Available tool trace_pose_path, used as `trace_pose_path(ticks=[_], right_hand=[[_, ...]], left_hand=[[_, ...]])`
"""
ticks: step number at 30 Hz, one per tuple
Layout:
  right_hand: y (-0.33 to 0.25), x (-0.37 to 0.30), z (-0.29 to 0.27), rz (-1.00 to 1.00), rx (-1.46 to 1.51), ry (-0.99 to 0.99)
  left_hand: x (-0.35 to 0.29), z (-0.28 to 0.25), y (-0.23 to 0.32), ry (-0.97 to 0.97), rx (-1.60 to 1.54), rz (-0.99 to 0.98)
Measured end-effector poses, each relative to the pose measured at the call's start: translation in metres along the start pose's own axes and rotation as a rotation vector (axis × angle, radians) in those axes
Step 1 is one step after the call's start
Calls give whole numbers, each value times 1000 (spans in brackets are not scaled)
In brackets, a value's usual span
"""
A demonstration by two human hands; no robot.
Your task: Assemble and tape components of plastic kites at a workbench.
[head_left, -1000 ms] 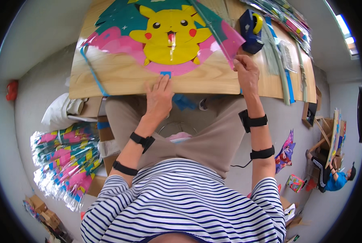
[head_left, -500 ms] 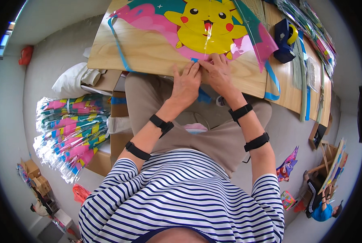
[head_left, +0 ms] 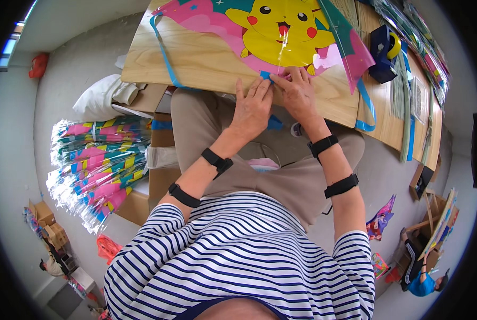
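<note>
"Grip?"

"Left hand (head_left: pixel 253 106): outer finger spread away, other fingertips at the blue tape (head_left: pixel 266 76). Right hand (head_left: pixel 298 96): thumb and forefinger close together beside it. Whether either pinches anything, I can't tell."

"And the printed sheet (head_left: pixel 281 42)?"

"On the wooden table (head_left: pixel 190 69), lower edge right at those fingertips, the rest beyond them."

"Farther off?"

"Tape dispenser (head_left: pixel 381 61), beyond the grip to the right; then shiny bundles (head_left: pixel 427 53)."

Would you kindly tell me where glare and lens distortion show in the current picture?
Head view: a bright streak of glare on the sheet, white glints on the wrapped bundles at left; head view: the table's near edge bows, and the picture's corners go black.
</note>
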State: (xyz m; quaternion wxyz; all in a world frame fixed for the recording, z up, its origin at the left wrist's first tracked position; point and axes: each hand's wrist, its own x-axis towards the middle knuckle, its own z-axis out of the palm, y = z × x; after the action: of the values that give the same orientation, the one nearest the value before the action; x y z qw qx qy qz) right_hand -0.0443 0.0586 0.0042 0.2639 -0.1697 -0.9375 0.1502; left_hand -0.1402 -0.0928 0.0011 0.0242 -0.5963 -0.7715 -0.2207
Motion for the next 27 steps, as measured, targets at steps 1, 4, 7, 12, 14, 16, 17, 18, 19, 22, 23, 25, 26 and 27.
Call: trace_pose_path(ticks=[1,4,7,12,14,16,17,18,19,22,23,25,26,27], right_hand=[[0,0,0,-2,-5,7],[0,0,0,-5,-5,18],[1,-1,0,3,12,15],[-3,-1,-4,37,28,5],[-2,0,-2,26,24,17],[-1,-1,0,21,17,27],[-1,-1,1,20,13,30],[-1,-1,2,19,10,34],[-1,-1,3,32,31,26],[4,-1,7,77,104,9],[7,0,6,96,138,7],[17,1,-2,226,285,26],[22,4,-14,332,402,43],[34,3,-30,443,499,70]], left_hand=[[0,-1,1,-8,-14,1],[-1,0,2,-13,-22,7],[1,-2,5,-38,-28,-11],[5,-3,9,-46,-28,-45],[5,-3,9,-36,-46,-60],[7,-4,8,-59,-50,-58],[8,-5,8,-70,-50,-59],[8,-7,8,-78,-45,-59],[8,-9,8,-87,-39,-60],[9,-12,8,-108,-38,-70],[10,-12,9,-114,-41,-74],[12,-13,9,-139,-49,-75],[11,-13,8,-150,-51,-79],[13,-12,10,-158,-54,-88]])
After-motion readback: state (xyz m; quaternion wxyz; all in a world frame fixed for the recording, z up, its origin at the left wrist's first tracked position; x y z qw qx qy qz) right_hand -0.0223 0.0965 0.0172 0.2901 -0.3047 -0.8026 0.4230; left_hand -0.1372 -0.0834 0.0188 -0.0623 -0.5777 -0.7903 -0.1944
